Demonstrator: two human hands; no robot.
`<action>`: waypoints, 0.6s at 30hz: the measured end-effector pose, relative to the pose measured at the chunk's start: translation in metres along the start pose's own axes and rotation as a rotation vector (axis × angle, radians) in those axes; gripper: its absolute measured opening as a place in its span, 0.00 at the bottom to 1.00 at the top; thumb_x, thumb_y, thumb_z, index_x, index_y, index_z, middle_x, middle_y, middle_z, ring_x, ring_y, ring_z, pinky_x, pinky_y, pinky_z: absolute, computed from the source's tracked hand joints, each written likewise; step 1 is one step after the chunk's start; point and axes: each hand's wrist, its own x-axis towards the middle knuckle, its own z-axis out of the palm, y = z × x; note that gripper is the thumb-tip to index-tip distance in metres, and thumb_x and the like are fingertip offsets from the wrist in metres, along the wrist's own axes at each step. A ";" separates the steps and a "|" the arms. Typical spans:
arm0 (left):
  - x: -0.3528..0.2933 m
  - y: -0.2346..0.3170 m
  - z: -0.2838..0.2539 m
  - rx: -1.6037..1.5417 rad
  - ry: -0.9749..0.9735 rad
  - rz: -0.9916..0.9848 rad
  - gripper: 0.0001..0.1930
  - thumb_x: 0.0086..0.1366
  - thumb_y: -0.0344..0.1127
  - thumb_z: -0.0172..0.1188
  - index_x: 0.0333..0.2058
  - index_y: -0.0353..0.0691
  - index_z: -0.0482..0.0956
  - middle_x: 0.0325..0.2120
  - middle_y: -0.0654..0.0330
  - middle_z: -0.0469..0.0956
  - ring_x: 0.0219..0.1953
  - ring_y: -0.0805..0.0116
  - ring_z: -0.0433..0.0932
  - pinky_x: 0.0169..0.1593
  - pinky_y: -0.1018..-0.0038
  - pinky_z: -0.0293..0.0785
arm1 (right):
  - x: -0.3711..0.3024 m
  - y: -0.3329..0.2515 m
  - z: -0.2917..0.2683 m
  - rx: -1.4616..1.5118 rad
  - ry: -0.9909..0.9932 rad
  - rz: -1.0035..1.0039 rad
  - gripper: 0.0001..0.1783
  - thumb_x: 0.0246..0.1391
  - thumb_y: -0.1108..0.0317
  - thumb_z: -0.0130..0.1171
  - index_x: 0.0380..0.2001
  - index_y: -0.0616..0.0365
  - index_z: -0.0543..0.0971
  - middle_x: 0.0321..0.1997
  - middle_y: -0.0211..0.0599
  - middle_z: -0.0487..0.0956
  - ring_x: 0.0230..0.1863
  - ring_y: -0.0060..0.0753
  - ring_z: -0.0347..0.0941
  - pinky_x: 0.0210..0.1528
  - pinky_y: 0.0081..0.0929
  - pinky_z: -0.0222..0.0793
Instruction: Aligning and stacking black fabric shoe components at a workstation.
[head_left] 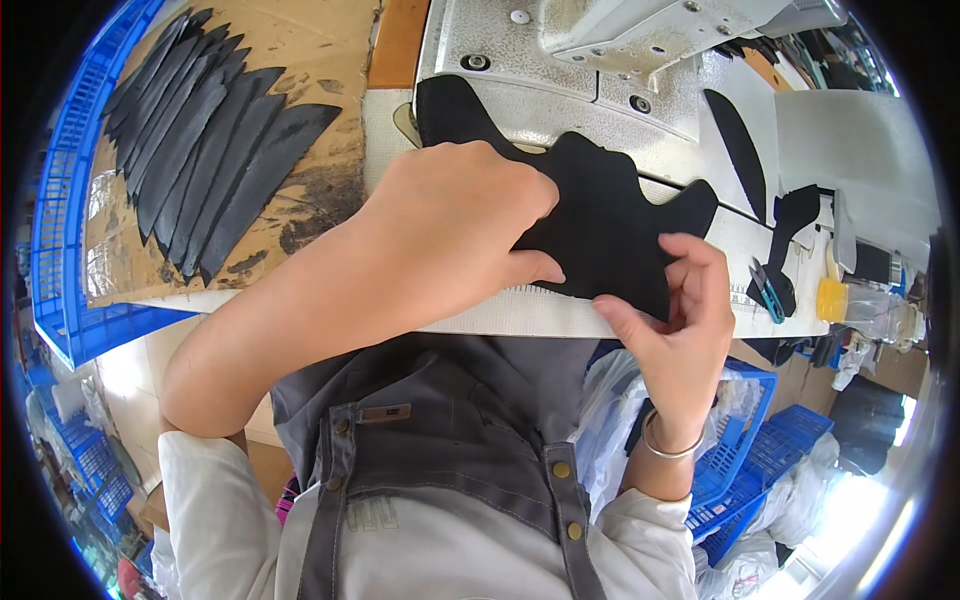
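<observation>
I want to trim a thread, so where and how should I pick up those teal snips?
Probably by the teal handle end of the snips, coming from the front edge of the table with the right hand, the nearer one. That end points toward the person, the slim body suits a thumb-and-finger pinch, and the far end looks like the blades.

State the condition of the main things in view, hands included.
Black piece, spread out, touched by both hands
Left hand, fingers curled over the piece
Right hand, thumb and fingers at the piece's right end
Black strips, overlapping on cardboard
Snips, lying down, blades unclear
Bracelet, on right wrist
</observation>
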 end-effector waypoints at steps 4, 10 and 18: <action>-0.004 -0.004 -0.002 0.122 0.124 0.102 0.19 0.49 0.41 0.70 0.21 0.34 0.70 0.14 0.54 0.71 0.21 0.52 0.72 0.25 0.66 0.65 | 0.008 -0.015 0.006 -0.312 -0.027 -0.134 0.38 0.29 0.62 0.78 0.47 0.55 0.70 0.21 0.36 0.67 0.19 0.35 0.66 0.23 0.27 0.65; -0.001 -0.009 -0.025 -0.116 -0.123 -0.042 0.15 0.53 0.38 0.68 0.22 0.33 0.73 0.14 0.55 0.73 0.19 0.59 0.73 0.25 0.68 0.66 | 0.008 -0.020 0.005 -0.337 -0.039 -0.123 0.39 0.29 0.62 0.77 0.48 0.55 0.70 0.21 0.39 0.68 0.20 0.41 0.68 0.26 0.31 0.67; -0.003 -0.010 -0.027 -0.148 -0.146 -0.074 0.14 0.53 0.37 0.68 0.23 0.32 0.74 0.14 0.54 0.73 0.20 0.59 0.74 0.25 0.69 0.66 | 0.010 -0.022 0.006 -0.339 -0.066 -0.104 0.38 0.29 0.64 0.77 0.47 0.56 0.71 0.18 0.35 0.63 0.19 0.36 0.61 0.24 0.27 0.63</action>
